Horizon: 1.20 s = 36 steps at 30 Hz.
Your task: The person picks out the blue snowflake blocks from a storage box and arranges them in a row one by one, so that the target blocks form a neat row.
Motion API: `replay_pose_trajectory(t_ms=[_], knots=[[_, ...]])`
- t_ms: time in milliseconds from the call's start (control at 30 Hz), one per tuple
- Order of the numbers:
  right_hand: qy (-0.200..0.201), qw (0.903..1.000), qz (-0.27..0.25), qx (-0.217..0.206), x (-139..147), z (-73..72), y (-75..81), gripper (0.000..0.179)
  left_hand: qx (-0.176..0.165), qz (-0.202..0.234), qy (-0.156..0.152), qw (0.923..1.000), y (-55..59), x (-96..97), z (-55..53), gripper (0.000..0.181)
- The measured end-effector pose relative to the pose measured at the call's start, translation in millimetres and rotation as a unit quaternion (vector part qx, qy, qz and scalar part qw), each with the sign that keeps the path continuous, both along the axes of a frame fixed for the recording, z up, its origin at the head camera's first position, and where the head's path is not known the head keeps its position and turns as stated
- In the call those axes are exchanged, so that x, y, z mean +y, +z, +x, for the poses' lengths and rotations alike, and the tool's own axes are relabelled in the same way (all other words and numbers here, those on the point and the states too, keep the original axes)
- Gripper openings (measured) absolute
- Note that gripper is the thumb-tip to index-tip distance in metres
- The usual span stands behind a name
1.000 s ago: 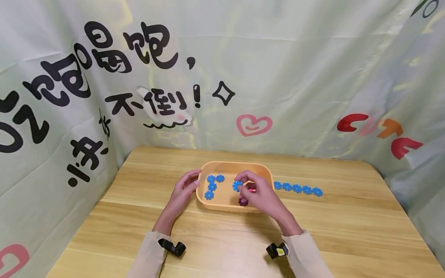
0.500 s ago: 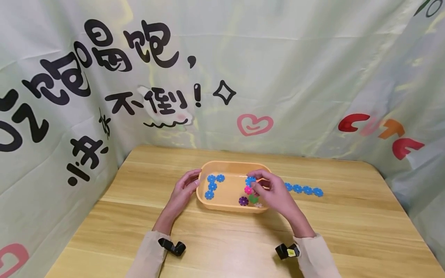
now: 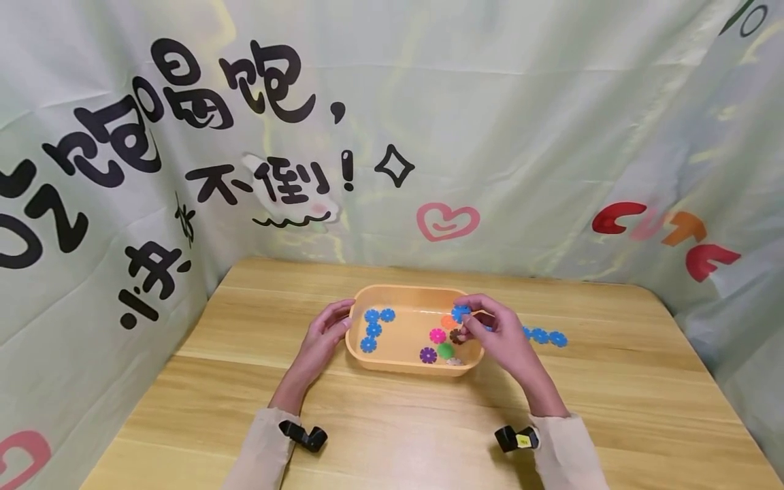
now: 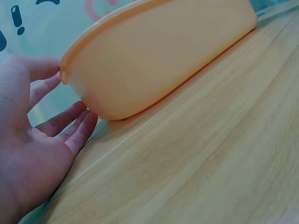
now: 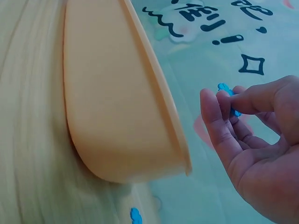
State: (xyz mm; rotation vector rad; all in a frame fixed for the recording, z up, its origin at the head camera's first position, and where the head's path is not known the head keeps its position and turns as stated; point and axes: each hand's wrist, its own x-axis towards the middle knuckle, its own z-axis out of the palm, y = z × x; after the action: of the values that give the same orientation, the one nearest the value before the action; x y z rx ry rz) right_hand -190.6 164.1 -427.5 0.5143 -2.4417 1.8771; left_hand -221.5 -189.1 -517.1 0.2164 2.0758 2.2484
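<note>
My right hand [image 3: 505, 333] pinches a blue notched plastic disc [image 3: 460, 312] between thumb and fingers, above the right end of an orange tray [image 3: 416, 368]. In the right wrist view the held blue piece [image 5: 225, 87] shows edge-on at the fingertips. At the tray's left end my left hand [image 3: 322, 338] touches it; the left wrist view has its extended fingertips [image 4: 88, 126] against the tray's end wall and rim. Joined blue discs [image 3: 373, 329] lie in the left part of the tray. Pink [image 3: 437, 335], purple [image 3: 428, 355] and green discs [image 3: 446, 350] lie at its right.
A row of joined blue discs [image 3: 540, 335] lies on the wooden table [image 3: 612, 395] right of the tray, partly hidden by my right hand. An orange disc [image 3: 449, 322] and a brown disc [image 3: 456, 336] lie near that hand. A printed curtain [image 3: 527, 136] stands behind the table.
My right hand has moved right across the tray with the blue disc still pinched, uncovering several coloured discs beneath. The left hand stays at the tray's end.
</note>
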Motion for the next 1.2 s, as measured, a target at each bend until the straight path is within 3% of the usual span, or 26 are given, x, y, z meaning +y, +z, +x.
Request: replay_pose_trajectory(t_ms=[433,767,1200], knots=[[-0.069,0.9972,-0.002,0.030,33.4,-4.3,5.7,0.027,-0.001,0.003,0.004,1.0000,2.1,0.4,1.5,0.040],[-0.128,0.9881,0.076,0.037,61.3,-2.9,3.2,0.039,0.000,0.011,-0.001,0.9999,1.6,0.6,0.2,0.041],[-0.169,0.9770,0.128,0.026,106.6,-2.8,-12.8,0.042,-0.005,0.013,-0.001,0.9999,1.3,0.7,0.1,0.041]])
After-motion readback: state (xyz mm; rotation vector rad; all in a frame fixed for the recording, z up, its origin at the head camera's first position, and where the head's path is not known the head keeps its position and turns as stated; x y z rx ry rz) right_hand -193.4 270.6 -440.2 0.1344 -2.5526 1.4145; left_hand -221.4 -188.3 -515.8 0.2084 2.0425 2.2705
